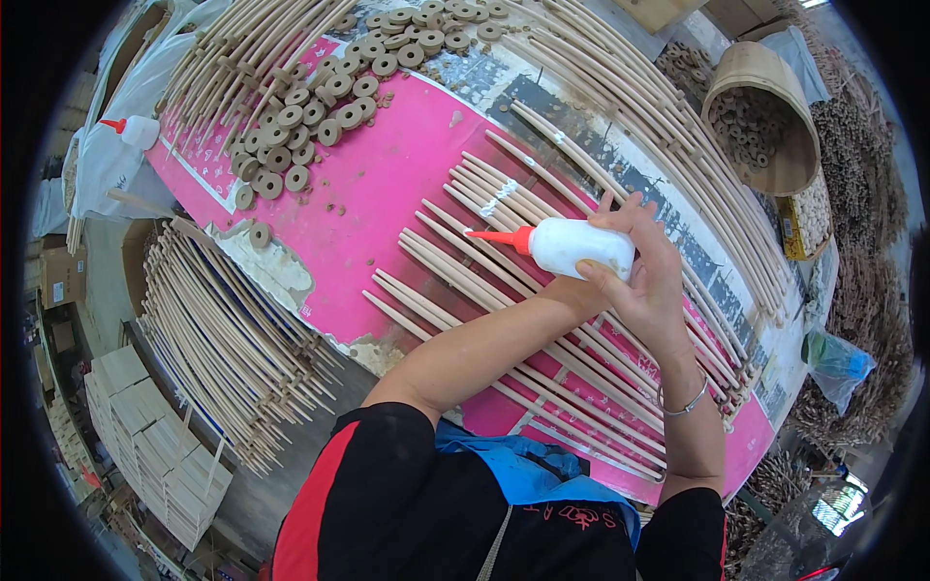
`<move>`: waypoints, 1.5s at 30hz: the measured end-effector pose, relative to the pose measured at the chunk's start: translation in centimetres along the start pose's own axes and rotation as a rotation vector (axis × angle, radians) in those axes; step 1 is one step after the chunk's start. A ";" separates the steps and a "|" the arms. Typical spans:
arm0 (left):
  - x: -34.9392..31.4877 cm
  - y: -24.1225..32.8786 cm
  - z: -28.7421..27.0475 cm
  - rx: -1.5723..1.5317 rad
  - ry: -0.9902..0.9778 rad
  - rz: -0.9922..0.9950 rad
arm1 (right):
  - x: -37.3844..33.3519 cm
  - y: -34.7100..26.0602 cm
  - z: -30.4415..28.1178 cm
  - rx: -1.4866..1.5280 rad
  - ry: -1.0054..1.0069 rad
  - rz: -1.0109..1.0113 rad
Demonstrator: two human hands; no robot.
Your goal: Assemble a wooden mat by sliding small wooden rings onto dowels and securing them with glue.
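Observation:
My right hand (647, 261) is wrapped round a white squeeze bottle (572, 248) with a red cap and a long red nozzle pointing left. The bottle lies nearly level above a row of slim wooden sticks (465, 254). White glue (499, 198) sits on the ends of several sticks just beyond the nozzle. My left forearm reaches across the sticks, and my left hand (607, 201) is mostly hidden behind the bottle and my right hand. Only some fingertips seem to show past the bottle, so its grip is unclear.
Brown ring-shaped discs (329, 131) are heaped at the far left of the pink tabletop (387, 155). Stick bundles with discs lie at the far left and along the right (668, 145). A wooden bucket (775, 107) of discs stands far right. Another glue bottle (140, 132) is at far left.

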State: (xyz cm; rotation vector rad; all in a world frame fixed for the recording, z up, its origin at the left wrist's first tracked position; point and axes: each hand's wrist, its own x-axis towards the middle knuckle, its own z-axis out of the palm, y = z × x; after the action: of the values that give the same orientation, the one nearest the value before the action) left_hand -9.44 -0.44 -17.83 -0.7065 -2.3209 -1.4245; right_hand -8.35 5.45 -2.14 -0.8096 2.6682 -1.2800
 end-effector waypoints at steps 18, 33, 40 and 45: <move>-0.4 -0.1 0.0 0.020 -0.003 0.024 | -0.1 -0.6 0.0 0.036 -0.062 0.057; -0.5 -0.9 0.6 -0.537 0.049 -0.062 | 0.0 -1.3 1.1 0.079 -0.037 0.016; -0.6 -0.8 0.8 -0.953 0.080 -0.124 | -0.3 -1.5 1.2 0.093 -0.047 0.049; -1.2 -0.2 1.2 -1.250 0.104 -0.166 | -0.3 -2.0 0.4 0.027 -0.059 0.031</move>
State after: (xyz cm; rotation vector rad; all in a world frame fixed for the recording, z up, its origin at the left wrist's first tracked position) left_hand -8.54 0.24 -19.11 -0.6578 -1.1899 -2.8586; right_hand -7.08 4.29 -0.99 -0.7865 2.6013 -1.2623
